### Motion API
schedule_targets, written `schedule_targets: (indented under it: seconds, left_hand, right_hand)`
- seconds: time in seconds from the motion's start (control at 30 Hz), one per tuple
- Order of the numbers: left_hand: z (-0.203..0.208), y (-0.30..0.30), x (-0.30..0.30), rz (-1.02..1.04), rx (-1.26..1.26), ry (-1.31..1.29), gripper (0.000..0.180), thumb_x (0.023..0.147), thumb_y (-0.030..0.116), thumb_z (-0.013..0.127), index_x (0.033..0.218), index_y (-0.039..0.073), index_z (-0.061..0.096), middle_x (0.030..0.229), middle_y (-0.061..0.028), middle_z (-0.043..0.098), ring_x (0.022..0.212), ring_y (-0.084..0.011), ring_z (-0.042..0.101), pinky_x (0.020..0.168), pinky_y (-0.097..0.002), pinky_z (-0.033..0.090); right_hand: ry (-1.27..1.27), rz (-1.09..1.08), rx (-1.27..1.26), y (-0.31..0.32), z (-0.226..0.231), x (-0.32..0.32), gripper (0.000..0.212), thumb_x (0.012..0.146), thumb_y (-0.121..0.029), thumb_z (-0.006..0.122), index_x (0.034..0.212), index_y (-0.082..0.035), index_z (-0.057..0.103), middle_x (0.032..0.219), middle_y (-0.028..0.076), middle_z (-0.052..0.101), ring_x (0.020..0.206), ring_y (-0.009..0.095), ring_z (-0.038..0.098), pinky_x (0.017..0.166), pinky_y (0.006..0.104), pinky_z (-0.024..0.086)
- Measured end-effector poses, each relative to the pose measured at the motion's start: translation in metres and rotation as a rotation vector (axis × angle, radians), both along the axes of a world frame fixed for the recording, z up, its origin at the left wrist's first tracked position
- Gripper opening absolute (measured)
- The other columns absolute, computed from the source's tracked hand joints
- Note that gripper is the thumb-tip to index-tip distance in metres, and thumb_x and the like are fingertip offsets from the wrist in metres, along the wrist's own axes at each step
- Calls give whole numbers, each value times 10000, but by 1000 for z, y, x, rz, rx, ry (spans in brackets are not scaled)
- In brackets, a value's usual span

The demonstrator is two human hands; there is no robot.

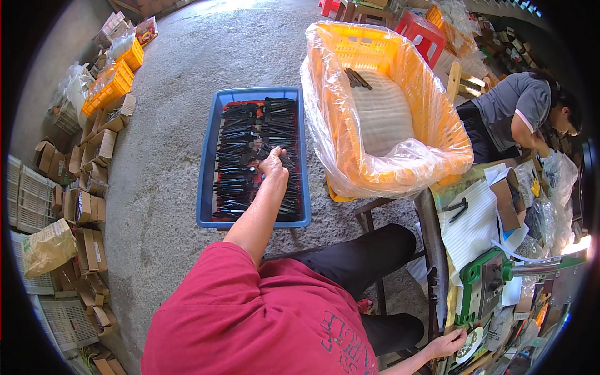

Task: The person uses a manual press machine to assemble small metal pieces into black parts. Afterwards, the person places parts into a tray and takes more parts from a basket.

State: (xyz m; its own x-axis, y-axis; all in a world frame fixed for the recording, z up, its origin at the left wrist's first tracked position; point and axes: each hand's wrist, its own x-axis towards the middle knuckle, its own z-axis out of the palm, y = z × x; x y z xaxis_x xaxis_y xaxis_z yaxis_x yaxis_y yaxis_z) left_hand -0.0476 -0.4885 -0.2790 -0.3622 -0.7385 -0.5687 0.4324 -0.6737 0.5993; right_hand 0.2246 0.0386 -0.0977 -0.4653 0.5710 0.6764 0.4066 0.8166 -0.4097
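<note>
Left arm: stretched up from the red sleeve [215,278] to mid-frame
Left hand [273,164]: reaching down, fingers on the black pieces [235,150]; cannot tell if gripping
Black pieces: rows inside the blue tray [304,156], centre
Right hand [451,344]: lower right, fingers curled beside a round dish [473,344]; grip unclear

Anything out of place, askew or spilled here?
Nothing looks plainly spilled or damaged around the blue tray at the left hand. The untidy spot is the row of cardboard boxes along the picture's left side: they sit at uneven angles, and a tan bag lies aslant among them.
</note>
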Motion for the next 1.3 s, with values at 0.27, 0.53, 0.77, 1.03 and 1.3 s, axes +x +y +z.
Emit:
schedule_targets:
  seconds: [0.27,0.53,0.77,1.03,1.3]
  left_hand:
    - [26,19,-1,75,20,5,432,617,-126,565,987,11,389,884,-101,500,574,-197,526,457,-271,484]
    - [36,29,-5,233,95,-151,318,609,-101,592,887,-42,450,828,-93,527,554,-166,528,462,-238,476]
    - [51,31,-7,166,102,-333,288,638,-24,623,868,-92,463,748,-109,549,574,-166,542,494,-246,460]
    - [64,36,-10,106,43,-520,445,623,52,675,982,-100,460,961,-183,547,809,-254,553,741,-322,428]
    - [39,26,-21,72,12,-488,550,581,108,730,1006,-90,441,1004,-184,523,879,-249,534,794,-319,407]
  right_hand:
    - [2,26,39,11,-6,3,248,832,-170,454,927,54,507,876,152,541,782,253,516,704,302,416]
    - [-16,10,13,6,-3,2,246,832,-165,457,931,54,508,880,144,542,780,234,517,704,294,421]
    - [5,32,4,-2,3,1,241,831,-159,458,927,57,507,873,147,540,780,240,517,711,295,422]
    - [-13,10,64,-6,6,2,242,831,-162,451,925,54,508,878,152,538,788,250,518,707,308,421]
    - [-11,25,43,-8,6,0,231,829,-156,456,927,46,510,879,146,541,782,247,521,698,303,424]
